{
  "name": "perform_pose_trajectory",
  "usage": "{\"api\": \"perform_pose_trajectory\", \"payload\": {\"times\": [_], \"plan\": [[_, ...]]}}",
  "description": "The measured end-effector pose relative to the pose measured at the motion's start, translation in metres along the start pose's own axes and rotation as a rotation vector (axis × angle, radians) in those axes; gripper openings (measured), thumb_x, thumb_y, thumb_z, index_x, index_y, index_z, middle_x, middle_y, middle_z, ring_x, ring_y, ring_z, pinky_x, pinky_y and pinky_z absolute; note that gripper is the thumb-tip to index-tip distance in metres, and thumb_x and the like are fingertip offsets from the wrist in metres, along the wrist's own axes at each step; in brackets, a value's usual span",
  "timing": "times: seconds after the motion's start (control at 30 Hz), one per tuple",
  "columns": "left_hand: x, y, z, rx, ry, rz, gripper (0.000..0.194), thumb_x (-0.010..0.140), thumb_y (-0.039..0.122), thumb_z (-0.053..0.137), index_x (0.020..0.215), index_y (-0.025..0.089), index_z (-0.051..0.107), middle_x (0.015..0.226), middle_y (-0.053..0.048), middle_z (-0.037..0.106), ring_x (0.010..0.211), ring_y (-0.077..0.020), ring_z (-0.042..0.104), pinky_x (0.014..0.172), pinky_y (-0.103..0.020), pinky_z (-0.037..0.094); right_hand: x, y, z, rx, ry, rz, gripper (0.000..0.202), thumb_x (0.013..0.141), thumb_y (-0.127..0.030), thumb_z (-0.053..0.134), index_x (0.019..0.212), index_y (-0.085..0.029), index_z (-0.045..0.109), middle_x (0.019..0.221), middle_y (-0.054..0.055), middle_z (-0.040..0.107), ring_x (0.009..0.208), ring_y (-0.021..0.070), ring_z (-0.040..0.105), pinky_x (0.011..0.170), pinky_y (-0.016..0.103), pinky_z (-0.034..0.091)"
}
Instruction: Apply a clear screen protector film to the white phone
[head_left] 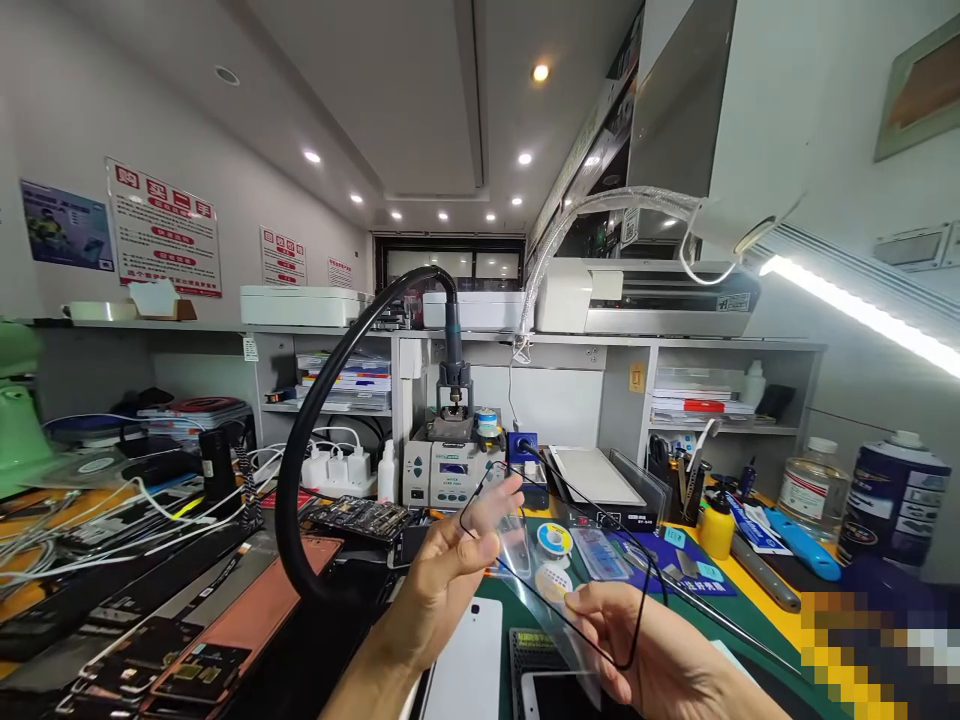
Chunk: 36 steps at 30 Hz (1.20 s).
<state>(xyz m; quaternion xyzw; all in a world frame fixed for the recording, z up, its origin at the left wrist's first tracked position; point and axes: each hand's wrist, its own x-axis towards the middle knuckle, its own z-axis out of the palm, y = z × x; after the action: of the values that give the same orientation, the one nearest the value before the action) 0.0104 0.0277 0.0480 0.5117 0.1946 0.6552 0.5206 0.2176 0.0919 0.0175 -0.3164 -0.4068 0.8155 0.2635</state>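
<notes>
My left hand [454, 560] is closed, with thumb and fingers pinching the upper left part of a clear, black-edged screen protector [536, 585]. My right hand [619, 630] pinches the lower right part of the same sheet. The protector is tilted in the air, and the bench shows through it. Under my hands lie a white phone or back cover [469, 655] and a white-framed phone [559, 697] with a dark screen. Two small spools, one blue and yellow [555, 540], sit just past the protector.
A hot-air station [454, 475] stands behind, its thick black hose [289, 470] arching at left. Phone parts [202, 650] and white cables [45, 540] crowd the left. A yellow bottle [716, 525], clear bottle [814, 480] and dark can [892, 500] stand right. A lamp [862, 310] hangs above.
</notes>
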Motion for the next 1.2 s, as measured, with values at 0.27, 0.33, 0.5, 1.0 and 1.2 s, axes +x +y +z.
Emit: {"api": "perform_pose_trajectory", "payload": {"times": [0.27, 0.33, 0.5, 1.0, 1.2], "plan": [[-0.002, 0.0, 0.0, -0.037, 0.031, -0.062, 0.013, 0.087, 0.02, 0.06, 0.075, 0.018, 0.064, 0.121, -0.01, 0.062, 0.119, -0.029, 0.055, 0.099, -0.043, 0.043, 0.0, 0.008, 0.003, -0.229, -0.056, -0.07, 0.028, 0.069, -0.038, 0.07, 0.061, -0.016, 0.055, 0.052, 0.001, 0.059, 0.039, 0.0113, 0.058, 0.033, 0.015, 0.037], [-0.001, 0.0, 0.0, -0.013, 0.049, -0.08, 0.014, 0.088, 0.022, 0.061, 0.075, 0.018, 0.062, 0.115, -0.008, 0.063, 0.109, -0.0246, 0.059, 0.094, -0.038, 0.046, 0.001, 0.002, 0.0, -0.372, 0.006, -0.157, 0.034, 0.068, -0.044, 0.076, 0.066, -0.015, 0.059, 0.056, 0.003, 0.062, 0.046, 0.0155, 0.062, 0.034, 0.018, 0.041], [0.0, 0.002, 0.001, 0.101, 0.057, -0.126, 0.02, 0.089, 0.024, 0.063, 0.071, 0.016, 0.059, 0.1, -0.004, 0.06, 0.087, -0.0163, 0.06, 0.083, -0.029, 0.045, -0.004, -0.024, -0.009, -0.234, 0.174, -0.397, 0.054, 0.062, -0.059, 0.081, 0.087, -0.013, 0.071, 0.073, 0.007, 0.068, 0.067, 0.0223, 0.068, 0.048, 0.027, 0.052], [0.006, 0.002, -0.007, 0.49, 0.275, -0.055, 0.036, 0.077, 0.046, 0.076, 0.09, 0.012, 0.073, 0.084, -0.005, 0.065, 0.08, -0.0178, 0.062, 0.078, -0.031, 0.051, -0.021, -0.036, -0.026, -0.132, 0.113, -0.455, 0.031, 0.067, -0.039, 0.087, 0.073, -0.014, 0.069, 0.068, 0.001, 0.058, 0.066, 0.0144, 0.058, 0.052, 0.021, 0.047], [-0.001, 0.027, -0.042, 0.64, 0.64, -0.067, 0.024, 0.093, 0.035, 0.061, 0.105, 0.014, 0.063, 0.106, -0.006, 0.066, 0.087, -0.0168, 0.065, 0.075, -0.035, 0.056, -0.025, -0.041, -0.034, 0.032, 0.044, -0.483, 0.028, 0.069, -0.032, 0.085, 0.083, -0.013, 0.071, 0.077, 0.003, 0.06, 0.068, 0.0133, 0.057, 0.052, 0.02, 0.048]]}}
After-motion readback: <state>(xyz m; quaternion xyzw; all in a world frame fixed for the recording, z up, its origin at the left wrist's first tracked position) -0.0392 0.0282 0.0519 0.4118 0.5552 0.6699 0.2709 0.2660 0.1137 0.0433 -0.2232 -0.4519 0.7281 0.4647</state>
